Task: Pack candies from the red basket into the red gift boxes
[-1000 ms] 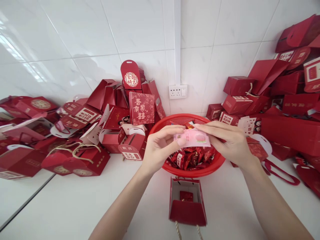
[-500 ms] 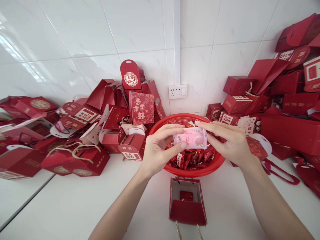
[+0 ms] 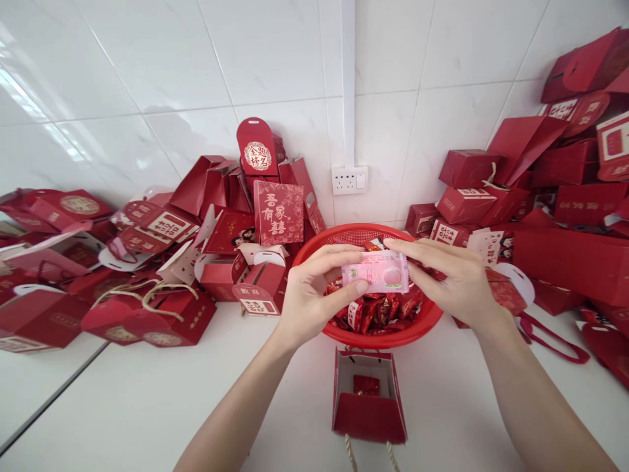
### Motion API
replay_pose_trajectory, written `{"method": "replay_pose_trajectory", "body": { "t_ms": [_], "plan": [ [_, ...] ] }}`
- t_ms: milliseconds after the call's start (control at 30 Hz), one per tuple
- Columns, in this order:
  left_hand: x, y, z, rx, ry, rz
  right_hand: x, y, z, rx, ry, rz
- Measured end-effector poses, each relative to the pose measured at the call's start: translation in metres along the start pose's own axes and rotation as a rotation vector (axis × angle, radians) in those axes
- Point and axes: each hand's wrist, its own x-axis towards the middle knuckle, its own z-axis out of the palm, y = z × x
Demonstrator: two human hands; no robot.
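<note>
A pink wrapped candy (image 3: 377, 271) with a peach printed on it is held flat over the basket. My left hand (image 3: 317, 288) pinches its left end between thumb and fingers. At the other end my right hand (image 3: 445, 275) is closed on the wrapper's right edge. Below them sits a red plastic basket (image 3: 413, 335) filled with red-wrapped candies (image 3: 378, 313). Closer to me, an open red gift box (image 3: 369, 417) with rope handles lies on the table; a small red packet (image 3: 366, 385) is inside it.
Red gift boxes with rope handles (image 3: 170, 318) and other boxes are heaped on the left. Another pile of red boxes (image 3: 565, 255) rises on the right. Behind the basket, a socket (image 3: 348, 180) is on the tiled wall. The white table (image 3: 275, 393) has a dark seam at left.
Almost nothing differs. Both hands keep the pink candy over the basket, and it has shifted very slightly to the right.
</note>
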Motion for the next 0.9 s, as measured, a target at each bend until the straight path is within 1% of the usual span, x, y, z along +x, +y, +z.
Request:
{"method": "replay_pose_trajectory", "body": {
  "t_ms": [267, 733, 900],
  "plan": [
    [-0.0012, 0.0007, -0.0008, 0.009, 0.003, -0.035, 0.0005, -0.0019, -0.0006, -0.010, 0.013, 0.002],
    [-0.0011, 0.0031, 0.0000, 0.039, 0.004, 0.004, 0.0002, -0.0022, -0.0012, -0.008, 0.015, 0.013],
    [-0.0021, 0.0023, -0.0002, 0.016, 0.006, 0.010, -0.0002, -0.0029, -0.0007, -0.007, 0.011, 0.024]
  ]
}}
